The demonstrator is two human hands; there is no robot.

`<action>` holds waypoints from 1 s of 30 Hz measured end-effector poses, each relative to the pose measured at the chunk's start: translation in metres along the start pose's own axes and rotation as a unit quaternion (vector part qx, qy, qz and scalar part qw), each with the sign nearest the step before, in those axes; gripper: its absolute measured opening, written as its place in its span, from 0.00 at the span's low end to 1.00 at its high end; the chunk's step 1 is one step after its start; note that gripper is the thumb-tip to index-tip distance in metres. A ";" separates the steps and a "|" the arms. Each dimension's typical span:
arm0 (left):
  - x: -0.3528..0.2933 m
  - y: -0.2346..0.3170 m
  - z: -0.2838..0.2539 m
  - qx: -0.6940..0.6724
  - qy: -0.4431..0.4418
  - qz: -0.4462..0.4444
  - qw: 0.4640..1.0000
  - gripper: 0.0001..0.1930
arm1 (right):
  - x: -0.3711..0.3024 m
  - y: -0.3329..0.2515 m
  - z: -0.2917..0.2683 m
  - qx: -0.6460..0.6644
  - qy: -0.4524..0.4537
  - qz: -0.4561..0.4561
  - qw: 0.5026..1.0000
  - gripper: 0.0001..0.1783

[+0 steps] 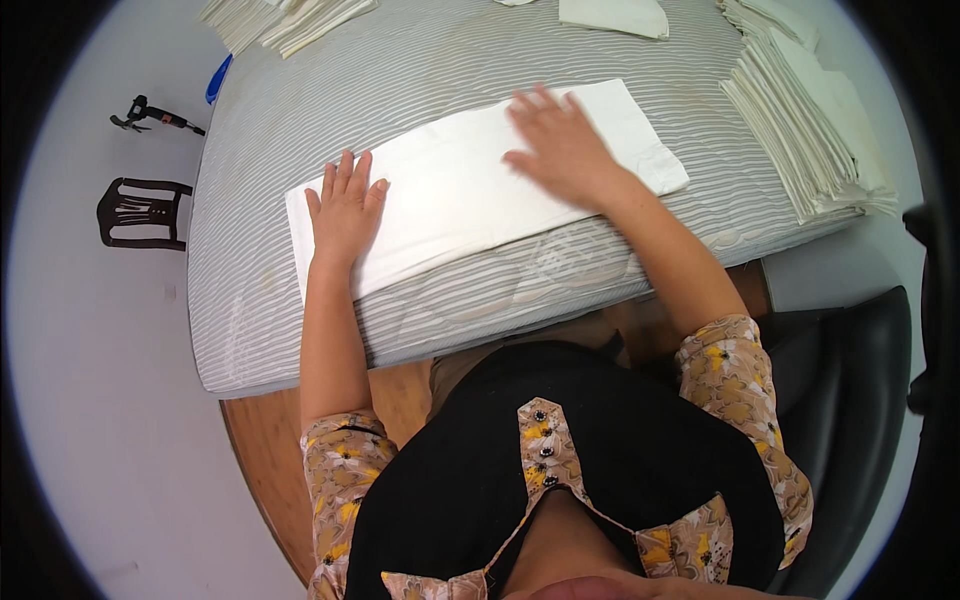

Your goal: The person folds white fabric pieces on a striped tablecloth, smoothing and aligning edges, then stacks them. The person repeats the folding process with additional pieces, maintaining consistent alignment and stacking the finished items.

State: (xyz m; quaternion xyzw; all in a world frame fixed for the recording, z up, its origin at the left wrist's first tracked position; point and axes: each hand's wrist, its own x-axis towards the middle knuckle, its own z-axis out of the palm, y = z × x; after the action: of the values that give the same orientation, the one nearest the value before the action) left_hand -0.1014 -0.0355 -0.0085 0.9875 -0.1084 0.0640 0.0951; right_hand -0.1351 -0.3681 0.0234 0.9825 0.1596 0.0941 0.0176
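A long folded white cloth (450,190) lies flat across the near part of a striped mattress (300,110). My left hand (343,210) rests flat on the cloth's left end, fingers stretched out and pointing away from me. Over the right half of the cloth is my right hand (560,145), its fingers spread and slightly smeared by motion. Neither hand grips anything. The cloth's right end shows a somewhat uneven lower corner.
A tall stack of folded white cloths (800,130) stands at the mattress's right edge. More folded cloths (290,22) lie at the far left, and another cloth (613,17) at the far edge. A dark chair (145,213) is to the left; a black padded seat (850,400) sits at my right.
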 end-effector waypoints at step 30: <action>-0.085 -0.048 -0.044 -0.613 0.028 -0.196 0.765 0.25 | 0.050 -0.029 0.035 0.102 -0.034 -0.059 0.993 0.39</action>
State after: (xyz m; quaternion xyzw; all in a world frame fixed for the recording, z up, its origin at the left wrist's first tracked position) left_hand -0.1776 0.0362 0.0141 0.7167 0.0745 -0.0090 0.6933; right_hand -0.0908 -0.3245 -0.0037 0.9708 0.2250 0.0427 -0.0715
